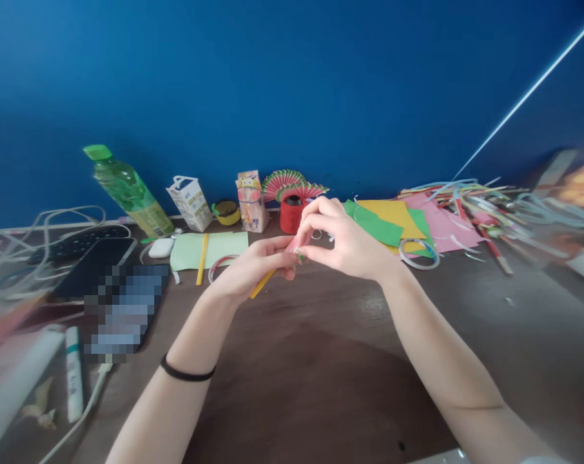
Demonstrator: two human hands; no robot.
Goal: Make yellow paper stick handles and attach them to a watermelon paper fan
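My left hand [258, 264] is closed around a thin yellow strip [262, 283], whose lower end sticks out below the fingers. At the upper end, between both hands, shows a small pink piece [292, 245] with a bit of green beside it. My right hand [338, 241] comes in from the right, thumb and forefinger pinched at the edge of that pink piece. The fingers cover most of it, so its shape is unclear. Both hands are held above the dark table [311, 361].
Behind the hands stand a red tape roll [291, 216], a folded paper fan [283, 183], a patterned box [253, 206], a milk carton [190, 203] and a green bottle [127, 193]. Coloured paper sheets [386, 219] and thin strips [485, 212] lie right; a phone [127, 309] and marker [73, 374] lie left.
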